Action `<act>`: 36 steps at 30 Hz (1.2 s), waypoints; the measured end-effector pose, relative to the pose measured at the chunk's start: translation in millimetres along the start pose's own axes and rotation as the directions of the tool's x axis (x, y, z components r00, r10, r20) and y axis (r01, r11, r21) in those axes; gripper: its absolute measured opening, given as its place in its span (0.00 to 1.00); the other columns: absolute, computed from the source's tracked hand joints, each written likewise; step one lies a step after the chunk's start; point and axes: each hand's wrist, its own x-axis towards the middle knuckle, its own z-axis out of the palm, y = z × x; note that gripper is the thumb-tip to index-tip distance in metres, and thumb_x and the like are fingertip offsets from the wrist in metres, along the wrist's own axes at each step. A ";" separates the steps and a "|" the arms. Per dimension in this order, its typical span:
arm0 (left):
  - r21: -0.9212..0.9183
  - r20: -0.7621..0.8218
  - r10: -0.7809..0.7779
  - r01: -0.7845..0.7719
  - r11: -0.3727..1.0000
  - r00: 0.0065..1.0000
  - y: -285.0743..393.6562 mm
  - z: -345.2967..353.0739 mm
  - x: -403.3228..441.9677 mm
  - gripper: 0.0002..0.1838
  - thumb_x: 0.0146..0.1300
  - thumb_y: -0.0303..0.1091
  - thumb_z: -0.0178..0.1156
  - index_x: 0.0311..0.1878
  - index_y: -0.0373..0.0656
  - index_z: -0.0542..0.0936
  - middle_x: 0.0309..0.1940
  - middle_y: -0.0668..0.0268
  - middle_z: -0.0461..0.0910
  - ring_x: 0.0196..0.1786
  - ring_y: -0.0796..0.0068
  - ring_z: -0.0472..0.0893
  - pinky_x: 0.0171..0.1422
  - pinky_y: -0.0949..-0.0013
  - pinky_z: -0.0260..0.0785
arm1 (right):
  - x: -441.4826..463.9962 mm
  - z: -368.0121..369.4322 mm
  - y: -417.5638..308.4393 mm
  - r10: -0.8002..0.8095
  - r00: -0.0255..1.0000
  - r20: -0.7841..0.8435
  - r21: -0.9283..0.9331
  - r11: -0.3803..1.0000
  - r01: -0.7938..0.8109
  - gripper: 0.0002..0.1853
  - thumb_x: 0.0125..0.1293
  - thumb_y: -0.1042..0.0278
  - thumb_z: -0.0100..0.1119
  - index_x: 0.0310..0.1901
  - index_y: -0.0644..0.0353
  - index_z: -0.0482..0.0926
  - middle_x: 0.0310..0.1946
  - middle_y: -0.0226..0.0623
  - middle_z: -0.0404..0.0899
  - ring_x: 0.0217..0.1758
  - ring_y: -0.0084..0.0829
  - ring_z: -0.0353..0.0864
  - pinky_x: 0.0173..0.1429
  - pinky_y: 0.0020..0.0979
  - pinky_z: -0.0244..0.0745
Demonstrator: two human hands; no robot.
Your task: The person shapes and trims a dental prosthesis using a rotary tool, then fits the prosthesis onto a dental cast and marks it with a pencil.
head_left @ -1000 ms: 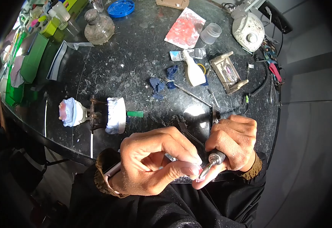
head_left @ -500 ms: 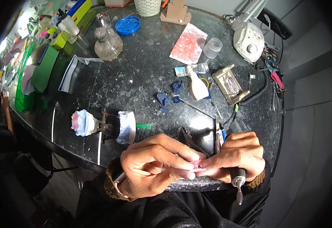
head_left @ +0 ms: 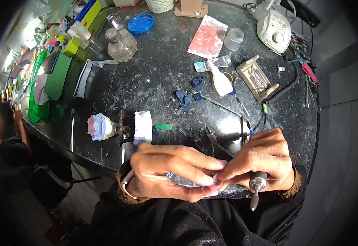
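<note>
My left hand [head_left: 171, 170] pinches a small pink piece [head_left: 215, 186] between thumb and fingers, near the table's front edge. My right hand [head_left: 263, 162] touches the same piece with thumb and fingertip, while its other fingers are wrapped round a dark rotary handpiece [head_left: 258, 181]. The handpiece's metal bur [head_left: 254, 201] points down, apart from the piece. Left of my hands a hinged metal frame [head_left: 122, 129] lies between a white plaster cast [head_left: 143, 126] and a bluish cast with a pink part [head_left: 101, 127]. Fingers partly hide the pink piece.
Beyond my hands lie a white bottle [head_left: 220, 82], a tray of small tools [head_left: 256, 80], blue scraps [head_left: 183, 99] and a green cylinder [head_left: 164, 127]. A glass burner [head_left: 121, 45] and green box [head_left: 58, 76] stand farther back. Another person's arm [head_left: 19, 123] is at far left.
The bur was at the piece one second ago; the handpiece has since turned down and away, and my right fingers have come onto the piece. The view has also shifted.
</note>
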 end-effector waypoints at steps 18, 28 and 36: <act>0.407 0.133 0.134 -0.177 0.896 0.982 19.7 -7.2 1.9 0.12 0.41 0.19 0.72 0.32 0.38 0.83 0.36 0.58 0.79 0.41 0.62 0.83 0.40 0.73 0.81 | 0.3 9.2 -4.1 0.033 0.995 -0.091 -0.609 0.789 -0.082 0.30 0.42 0.34 0.67 0.14 0.52 0.65 0.08 0.23 0.61 0.09 0.22 0.66 0.15 0.24 0.57; 0.405 0.038 0.241 -0.235 0.883 0.970 11.4 -2.4 -0.7 0.10 0.42 0.21 0.71 0.32 0.35 0.84 0.34 0.56 0.82 0.38 0.63 0.84 0.40 0.72 0.81 | 1.3 9.8 0.4 0.030 0.996 -0.085 -0.625 0.777 -0.076 0.27 0.44 0.37 0.66 0.15 0.51 0.65 0.09 0.22 0.63 0.10 0.20 0.65 0.16 0.23 0.56; 0.492 0.143 0.199 -0.244 0.835 0.970 13.4 -9.4 -0.9 0.14 0.39 0.17 0.73 0.31 0.39 0.81 0.35 0.60 0.78 0.36 0.66 0.82 0.36 0.76 0.80 | -0.4 13.7 4.0 -0.106 0.992 -0.064 -0.639 0.768 0.041 0.27 0.45 0.38 0.64 0.15 0.51 0.64 0.11 0.21 0.62 0.10 0.19 0.62 0.16 0.22 0.52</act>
